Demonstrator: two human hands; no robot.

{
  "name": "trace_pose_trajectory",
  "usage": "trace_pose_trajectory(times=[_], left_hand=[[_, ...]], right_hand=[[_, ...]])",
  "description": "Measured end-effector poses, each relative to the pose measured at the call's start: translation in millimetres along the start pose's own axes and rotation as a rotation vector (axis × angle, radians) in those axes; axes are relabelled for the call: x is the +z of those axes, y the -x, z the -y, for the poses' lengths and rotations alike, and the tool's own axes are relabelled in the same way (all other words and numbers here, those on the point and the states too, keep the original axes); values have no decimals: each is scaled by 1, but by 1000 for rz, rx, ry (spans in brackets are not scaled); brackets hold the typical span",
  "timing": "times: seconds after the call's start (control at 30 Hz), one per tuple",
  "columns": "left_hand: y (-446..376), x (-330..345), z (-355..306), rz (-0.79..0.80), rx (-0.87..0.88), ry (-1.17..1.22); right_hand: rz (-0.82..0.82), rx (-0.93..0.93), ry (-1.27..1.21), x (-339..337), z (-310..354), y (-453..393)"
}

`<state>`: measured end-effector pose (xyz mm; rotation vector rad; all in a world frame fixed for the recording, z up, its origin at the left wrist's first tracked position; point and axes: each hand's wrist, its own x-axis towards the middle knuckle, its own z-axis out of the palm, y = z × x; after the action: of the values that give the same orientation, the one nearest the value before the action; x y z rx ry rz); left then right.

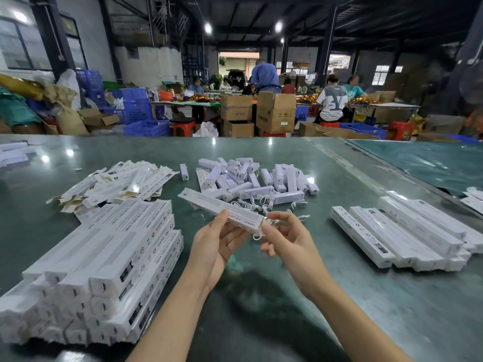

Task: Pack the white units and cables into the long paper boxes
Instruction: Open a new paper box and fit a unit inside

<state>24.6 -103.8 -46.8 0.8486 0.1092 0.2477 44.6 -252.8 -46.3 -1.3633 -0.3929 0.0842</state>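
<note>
My left hand (219,240) holds a long white paper box (209,206) near its open near end, the box pointing away to the left above the table. My right hand (285,237) pinches a white cable (257,235) at that open end. A heap of white units (243,178) lies beyond the hands at the table's middle, with loose white cables (258,201) in front of it. Flat unfolded boxes (117,182) are piled at the back left.
A tall stack of closed long boxes (104,270) fills the near left. Another stack of closed boxes (407,236) lies at the right. The green table (261,309) ends at a far edge; beyond it people sit among cardboard cartons and blue crates.
</note>
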Motion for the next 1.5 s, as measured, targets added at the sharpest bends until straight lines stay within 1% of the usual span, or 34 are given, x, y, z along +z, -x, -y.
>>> trace_pose_trajectory(times=[0.13,0.23,0.43,0.6,0.73,0.97,1.07,1.1,1.13,1.17,1.2,1.23,1.3,1.4,1.43,1.5], left_hand=[[0,-1,-2,22,-9,19],[0,-3,-3,47,1,3],[0,-3,-2,91,3,-15],[1,-4,-2,128,-21,4],[2,-4,-2,134,-37,10],[0,-6,1,150,-42,7],[0,-4,2,142,-5,-9],[0,-1,3,127,38,-32],[-1,0,4,96,113,-95],[0,1,4,48,219,-211],[0,2,5,-8,345,-374],[2,2,5,-52,462,-540],[6,0,4,-81,608,-780],[7,-6,3,-53,773,-1023],[6,-8,3,-49,805,-1086],[6,-8,4,-57,798,-1127]], right_hand=[[68,165,-263,1,2,-1],[105,213,-340,-2,3,-1],[107,261,-365,-5,4,-2],[132,240,-375,-10,6,-3],[145,238,-356,-11,7,-2],[117,234,-317,-10,8,-2],[103,229,-257,-12,8,-2],[91,203,-173,-12,8,-3],[67,158,-31,-12,7,-3],[29,94,134,-12,6,-4],[-8,16,270,-11,6,-4],[-29,-68,354,-10,5,-4],[-4,-242,392,-7,6,-2],[38,-506,413,-3,7,2],[41,-573,440,-2,8,3],[23,-683,526,0,8,5]])
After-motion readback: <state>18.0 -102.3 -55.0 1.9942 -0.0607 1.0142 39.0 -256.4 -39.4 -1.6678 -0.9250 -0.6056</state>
